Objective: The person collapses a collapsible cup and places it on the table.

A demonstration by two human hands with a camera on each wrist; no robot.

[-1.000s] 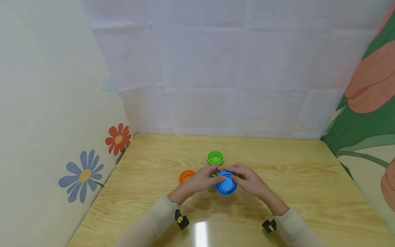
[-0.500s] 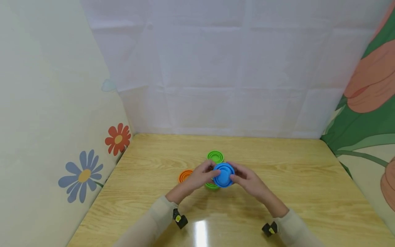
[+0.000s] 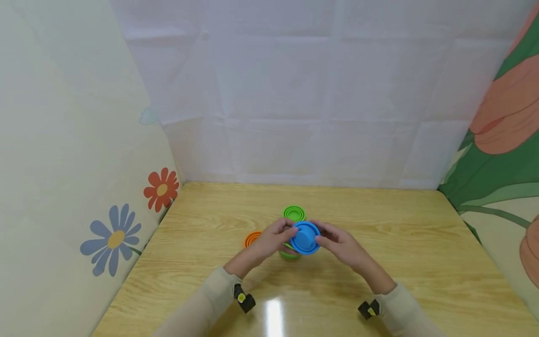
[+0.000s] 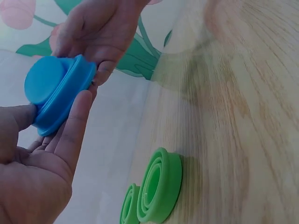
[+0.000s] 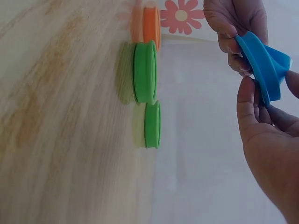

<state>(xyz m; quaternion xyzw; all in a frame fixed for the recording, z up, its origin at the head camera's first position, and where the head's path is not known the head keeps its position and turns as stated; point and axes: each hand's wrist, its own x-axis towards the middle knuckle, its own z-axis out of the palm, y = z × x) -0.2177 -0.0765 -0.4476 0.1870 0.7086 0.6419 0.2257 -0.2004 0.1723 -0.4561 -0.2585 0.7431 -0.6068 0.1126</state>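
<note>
A blue collapsible silicone cup (image 3: 305,238) is held up over the table between both hands, its round base facing the head camera. My left hand (image 3: 273,241) pinches its left rim, thumb on the near face and fingers behind. On the opposite side my right hand (image 3: 343,244) grips the rim the same way. In the left wrist view the cup's base (image 4: 45,80) bulges out past its rim, tilted to one side. The right wrist view shows the cup (image 5: 264,65) from its edge, well off the tabletop.
Behind and below the hands lie two flattened green cups, a far one (image 3: 294,214) and a nearer one (image 5: 145,72), partly covered by the left hand in the head view. An orange cup (image 3: 251,238) sits left of them. A white cloth (image 3: 269,117) hangs behind the wooden table (image 3: 379,210).
Both hands have lifted the blue cup slightly, away from the person. Its base, ringed by folds a second ago, now bulges out and leans to one side. The other cups have stayed put.
</note>
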